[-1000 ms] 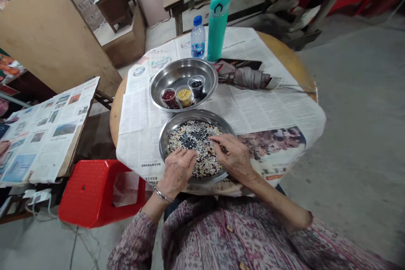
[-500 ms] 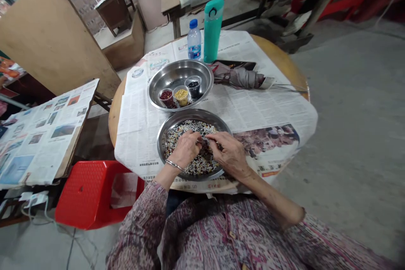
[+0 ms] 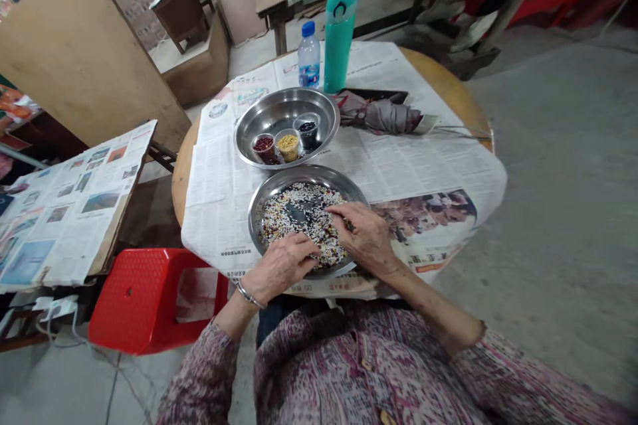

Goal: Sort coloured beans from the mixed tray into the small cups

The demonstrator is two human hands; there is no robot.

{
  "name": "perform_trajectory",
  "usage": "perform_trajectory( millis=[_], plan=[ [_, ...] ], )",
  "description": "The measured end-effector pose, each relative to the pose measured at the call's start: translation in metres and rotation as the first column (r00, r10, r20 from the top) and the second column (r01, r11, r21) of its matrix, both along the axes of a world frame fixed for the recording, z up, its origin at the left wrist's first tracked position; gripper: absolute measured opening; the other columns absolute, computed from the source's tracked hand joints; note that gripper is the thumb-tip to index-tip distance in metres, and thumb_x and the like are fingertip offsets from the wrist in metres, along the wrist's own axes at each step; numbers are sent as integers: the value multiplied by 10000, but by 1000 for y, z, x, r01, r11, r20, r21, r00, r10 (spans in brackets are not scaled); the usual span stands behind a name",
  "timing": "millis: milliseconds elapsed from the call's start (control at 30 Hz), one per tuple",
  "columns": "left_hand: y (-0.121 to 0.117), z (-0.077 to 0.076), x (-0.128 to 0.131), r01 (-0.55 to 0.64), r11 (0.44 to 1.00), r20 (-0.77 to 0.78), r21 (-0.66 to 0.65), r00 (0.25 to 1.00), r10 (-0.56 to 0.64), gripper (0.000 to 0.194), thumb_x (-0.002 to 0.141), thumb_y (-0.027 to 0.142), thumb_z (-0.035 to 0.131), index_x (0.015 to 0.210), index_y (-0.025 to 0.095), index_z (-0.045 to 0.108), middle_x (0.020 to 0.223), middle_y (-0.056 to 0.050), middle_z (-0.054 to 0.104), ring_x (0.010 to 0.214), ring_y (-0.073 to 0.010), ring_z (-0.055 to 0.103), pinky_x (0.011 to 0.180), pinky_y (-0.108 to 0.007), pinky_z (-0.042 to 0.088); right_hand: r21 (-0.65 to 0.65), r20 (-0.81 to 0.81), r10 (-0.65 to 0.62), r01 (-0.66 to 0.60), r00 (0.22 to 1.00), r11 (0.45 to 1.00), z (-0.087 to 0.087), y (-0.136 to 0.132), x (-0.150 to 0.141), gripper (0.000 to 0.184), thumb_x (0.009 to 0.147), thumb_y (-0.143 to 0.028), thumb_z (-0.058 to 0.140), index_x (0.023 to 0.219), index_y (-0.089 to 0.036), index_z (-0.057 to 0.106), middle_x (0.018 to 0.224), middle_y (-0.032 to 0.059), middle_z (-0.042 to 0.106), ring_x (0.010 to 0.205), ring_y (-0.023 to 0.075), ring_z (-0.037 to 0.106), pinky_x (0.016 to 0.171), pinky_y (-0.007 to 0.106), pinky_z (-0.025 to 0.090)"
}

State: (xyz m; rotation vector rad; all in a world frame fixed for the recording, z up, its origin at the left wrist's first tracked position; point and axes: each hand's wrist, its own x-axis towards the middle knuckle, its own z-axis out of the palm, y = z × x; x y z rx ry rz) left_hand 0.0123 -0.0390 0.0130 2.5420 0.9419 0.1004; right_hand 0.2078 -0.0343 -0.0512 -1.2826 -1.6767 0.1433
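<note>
A steel basin [image 3: 255, 239] in front of me holds a mix of white grains [image 3: 299, 198] with dark, yellow and reddish beans. My left hand [image 3: 286, 260] bends over its near rim, fingertips low among the grains; what they pinch, if anything, is hidden. Over the right side of the basin, my right hand [image 3: 366, 239] is curled with thumb and forefinger close together. Small dark beans [image 3: 349, 224] show inside its bent fingers. Behind stands a second steel basin [image 3: 249, 111] with cups of red beans [image 3: 264, 147], yellow beans [image 3: 288, 145] and black beans [image 3: 308, 133].
Newspaper [image 3: 423, 166] covers the round table [image 3: 441, 76]. A water bottle [image 3: 309, 56], a green flask [image 3: 339, 40] and a folded grey umbrella [image 3: 381, 115] stand or lie at the back. A red stool [image 3: 134, 299] and another newspaper-covered table [image 3: 74, 206] are to the left.
My hands have moved apart. The left has come back toward the near-left rim, while the right stays on the right side. A dark bare patch of basin bottom now shows among the grains.
</note>
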Motion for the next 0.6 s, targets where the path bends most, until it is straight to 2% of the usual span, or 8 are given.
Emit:
perform_trajectory(
  millis=[100,233,400,500,600],
  plan=[
    [-2,-3,3,43,999,-78,-28,996,-45,142,970,192,533,1046,202,652,1052,-31,640,1059,-167,600,987,-292,487,-4,-6,-5,5,1000,1000,0,0,0,225,893,-146,476,980,-192,678,918,78,721,864,230,663,814,383,533],
    [0,-6,15,-44,998,-171,35,984,49,211,974,141,475,1062,205,655,1043,-41,617,1030,-176,599,920,-290,514,0,-22,2,-2,1000,1000,-1,1,-1,229,894,-156,473,980,-189,683,925,83,724,876,232,665,828,390,533],
    [14,-9,21,-161,984,-137,82,976,171,205,970,132,462,1036,196,645,1020,-48,609,965,-171,608,875,-293,527,-6,-17,-6,6,1000,1000,-1,1,-2,229,894,-158,473,979,-201,681,921,76,726,871,230,668,828,397,541],
    [26,-10,17,-239,966,-97,103,964,249,174,950,131,513,1036,203,646,1011,-42,615,961,-171,613,892,-301,523,-16,-26,-8,8,1000,1000,0,1,-2,237,890,-159,474,979,-210,687,931,73,731,880,234,670,832,406,543],
    [35,-9,14,-269,956,-38,117,961,275,107,944,185,562,987,206,658,957,-28,635,914,-168,624,885,-295,519,-11,-25,-12,12,1000,1000,0,1,-2,235,887,-157,478,977,-211,689,926,72,732,876,236,671,824,401,542]
  ],
)
